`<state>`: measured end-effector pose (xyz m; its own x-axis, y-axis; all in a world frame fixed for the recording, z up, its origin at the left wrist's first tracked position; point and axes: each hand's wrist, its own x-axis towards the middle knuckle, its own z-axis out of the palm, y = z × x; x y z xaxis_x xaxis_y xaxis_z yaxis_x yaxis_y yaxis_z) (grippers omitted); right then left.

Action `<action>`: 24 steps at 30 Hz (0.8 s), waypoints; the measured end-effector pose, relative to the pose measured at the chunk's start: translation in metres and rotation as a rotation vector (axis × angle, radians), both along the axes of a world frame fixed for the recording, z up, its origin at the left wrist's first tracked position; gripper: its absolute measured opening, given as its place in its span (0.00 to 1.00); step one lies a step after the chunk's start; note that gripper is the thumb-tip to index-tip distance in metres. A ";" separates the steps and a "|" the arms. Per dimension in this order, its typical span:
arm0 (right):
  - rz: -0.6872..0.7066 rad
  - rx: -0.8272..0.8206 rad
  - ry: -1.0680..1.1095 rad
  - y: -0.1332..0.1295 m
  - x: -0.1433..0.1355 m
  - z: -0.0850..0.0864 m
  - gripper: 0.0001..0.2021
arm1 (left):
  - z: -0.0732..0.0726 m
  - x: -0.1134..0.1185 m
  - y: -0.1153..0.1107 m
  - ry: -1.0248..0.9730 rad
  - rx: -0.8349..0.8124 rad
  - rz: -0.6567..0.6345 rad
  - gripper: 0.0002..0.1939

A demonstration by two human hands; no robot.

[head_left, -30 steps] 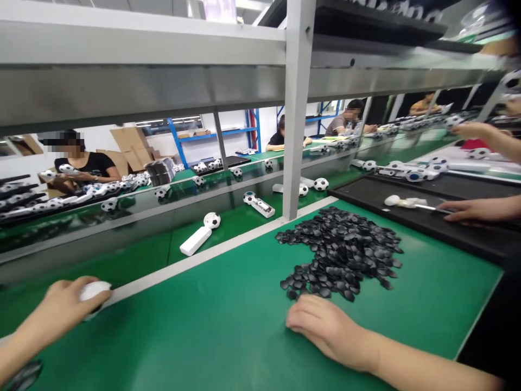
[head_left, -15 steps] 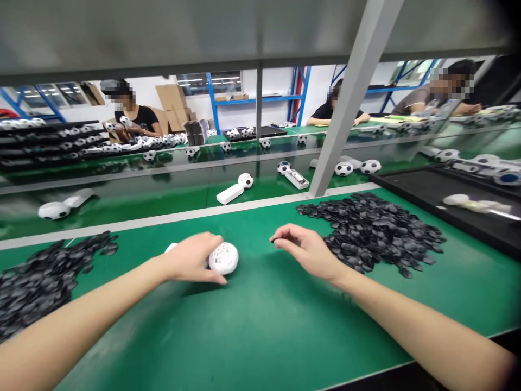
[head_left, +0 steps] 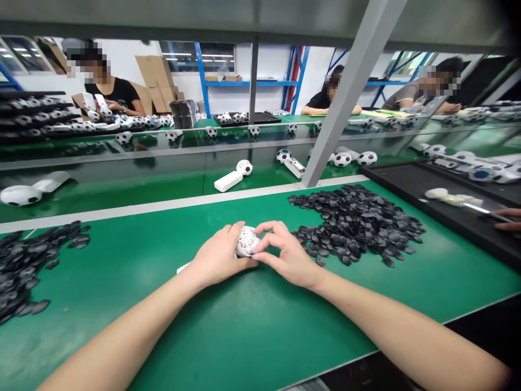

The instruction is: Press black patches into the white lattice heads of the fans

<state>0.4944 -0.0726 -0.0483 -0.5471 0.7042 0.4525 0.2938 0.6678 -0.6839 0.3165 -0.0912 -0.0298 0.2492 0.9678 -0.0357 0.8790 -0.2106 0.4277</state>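
Observation:
My left hand point(head_left: 222, 252) is wrapped around a white openwork soccer-ball-shaped housing point(head_left: 247, 240), holding it above the green bench. A white end of its handle point(head_left: 183, 267) peeks out behind the wrist. My right hand point(head_left: 283, 255) meets the ball from the right, thumb and fingers pinched at its lower right side. Only a dark speck of the small black piece shows at those fingertips; the rest is covered. Close to the right hand lies a pile of flat black pieces point(head_left: 366, 225).
Another pile of black pieces point(head_left: 24, 271) lies at left. Beyond the pale bench edge point(head_left: 163, 208), a green belt carries soccer-ball units point(head_left: 234, 176). A slanted grey post point(head_left: 350, 98) rises ahead. At right, a co-worker's hand point(head_left: 510, 220) is by a black tray point(head_left: 407, 182). Several people sit opposite.
My hands have come together: the left moved right with the white housing, and the right brought the small black piece left against it. A co-worker's hand has appeared at right.

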 end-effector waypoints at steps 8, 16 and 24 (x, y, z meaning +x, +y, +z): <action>-0.010 -0.099 0.039 0.004 -0.005 -0.003 0.10 | 0.002 0.000 -0.002 -0.028 0.040 -0.001 0.34; 0.018 -0.206 0.013 0.003 -0.005 -0.009 0.24 | 0.004 0.001 -0.002 -0.042 0.022 0.036 0.27; -0.110 -0.090 -0.200 0.026 0.017 0.013 0.08 | 0.003 -0.001 -0.003 -0.016 0.002 0.040 0.30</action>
